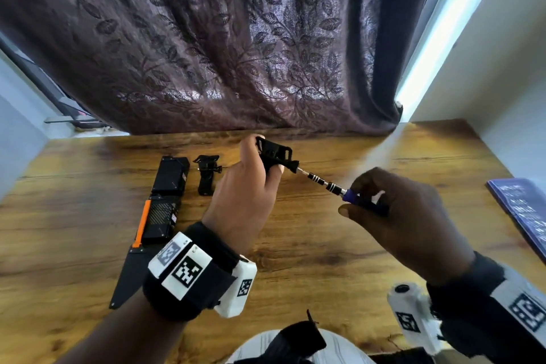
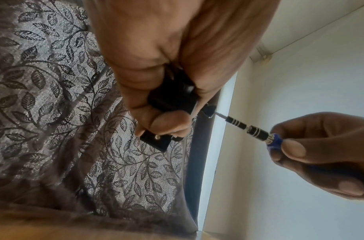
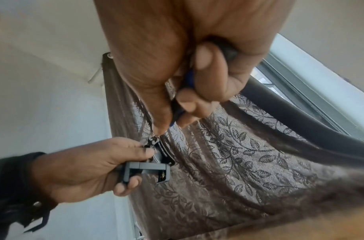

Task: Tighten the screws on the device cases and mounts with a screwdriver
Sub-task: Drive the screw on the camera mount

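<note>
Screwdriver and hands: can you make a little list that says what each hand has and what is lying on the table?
left hand: grips a black mount, held up above the table
right hand: grips the screwdriver by its handle
screwdriver tip: at the black screw knob on the mount's side
on the wooden table: second black mount; black case; black case with orange edge; blue book at the right edge
behind: leaf-patterned curtain

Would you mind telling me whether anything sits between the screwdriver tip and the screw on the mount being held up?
Nothing visible does: the screwdriver in the right hand already meets the thumbscrew of the black mount, which the left hand holds above the table.
</note>
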The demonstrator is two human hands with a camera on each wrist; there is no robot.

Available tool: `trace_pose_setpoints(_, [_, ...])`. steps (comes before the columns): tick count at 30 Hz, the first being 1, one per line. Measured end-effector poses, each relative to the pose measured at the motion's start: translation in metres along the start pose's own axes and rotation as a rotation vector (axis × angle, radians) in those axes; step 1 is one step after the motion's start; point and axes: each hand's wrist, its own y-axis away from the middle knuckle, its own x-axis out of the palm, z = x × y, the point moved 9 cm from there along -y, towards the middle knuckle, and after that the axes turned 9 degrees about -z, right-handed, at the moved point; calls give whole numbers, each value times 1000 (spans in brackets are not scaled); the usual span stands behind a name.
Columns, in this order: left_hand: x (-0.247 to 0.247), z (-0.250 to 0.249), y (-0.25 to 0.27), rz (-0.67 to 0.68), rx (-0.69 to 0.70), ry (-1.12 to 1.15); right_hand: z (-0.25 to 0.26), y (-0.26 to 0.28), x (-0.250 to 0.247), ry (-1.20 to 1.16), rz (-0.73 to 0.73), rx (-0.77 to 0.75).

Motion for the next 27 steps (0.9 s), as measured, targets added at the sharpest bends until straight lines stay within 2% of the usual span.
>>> trace_pose_setpoints(4, [5, -7, -2, 12, 10, 2, 4, 0, -15, 149, -111, -169])
trace_pose_setpoints(7, [10, -17, -4, -5, 45, -3, 2, 1, -23, 237, -118, -230])
trace_pose_setpoints(11, [16, -25, -6, -33, 77, -43, -2, 2, -21, 123, -89, -266])
trace_pose_setpoints(13, [18, -27, -6, -38, 79, -68, -16, 0, -14, -50, -37, -165])
trace_pose_setpoints(16, [22, -26, -5, -37, 76, -104, -47, -3, 6, -400, 145, 137])
trace_pose_setpoints(17, [24, -24, -6, -31, 68, -102, -50, -3, 10, -425, 173, 172])
trace_pose_setpoints(18, [25, -22, -7, -26, 51, -88, -49, -3, 12, -395, 179, 162])
trace_pose_setpoints(22, [32, -5, -7, -4, -54, -16, -32, -7, 11, -41, 139, -41])
trace_pose_setpoints(24, [35, 0, -4, -1, -70, -5, -24, -7, 8, 135, 91, -162])
trace_pose_setpoints(27, [36, 3, -1, -7, -71, -3, -20, -5, 8, 303, 40, -257])
